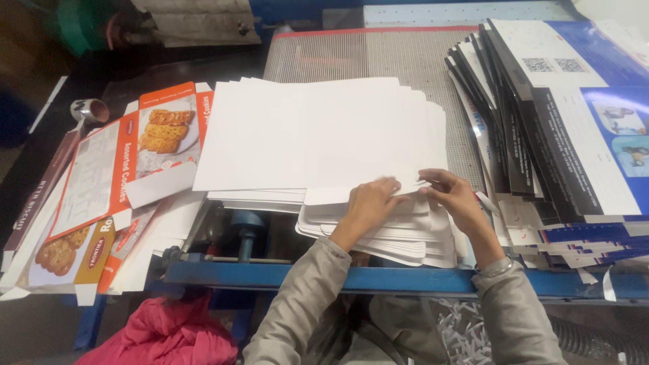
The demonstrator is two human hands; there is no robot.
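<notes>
Head view. Nearest the camera: two grey sleeves (318, 297) rising from the bottom edge, a pink cloth (162, 334) low on the left, shredded paper scraps (460, 324) low on the right. A blue metal rail (270, 274) runs across just above them.

Left hand (368, 203): lies palm down on the near stack of white sheets (399, 233), fingers spread forward and flat, pressing on the paper rather than closed round it. Right hand (451, 196): just beside the left, thumb and fingers pinched on the edge of a top sheet at the stack's right side; a bangle (495, 268) sits at the wrist.

White sheets: the near stack sits at the front edge of the bench, overhanging the blue rail slightly, its layers fanned. Above and behind it a wider spread of white sheets (304, 132) lies flat, overlapping the near stack and covering part of a grey mesh belt (378, 57).

Left of the sheets: flattened orange and white biscuit cartons (128, 162), printed side up, some slipping off the bench edge. A small cup (90, 109) stands beyond them on the dark surface.

Right of the sheets: a tall leaning pile of blue, white and black printed cartons (561, 135), fanned out, touching the right edge of the near stack.
</notes>
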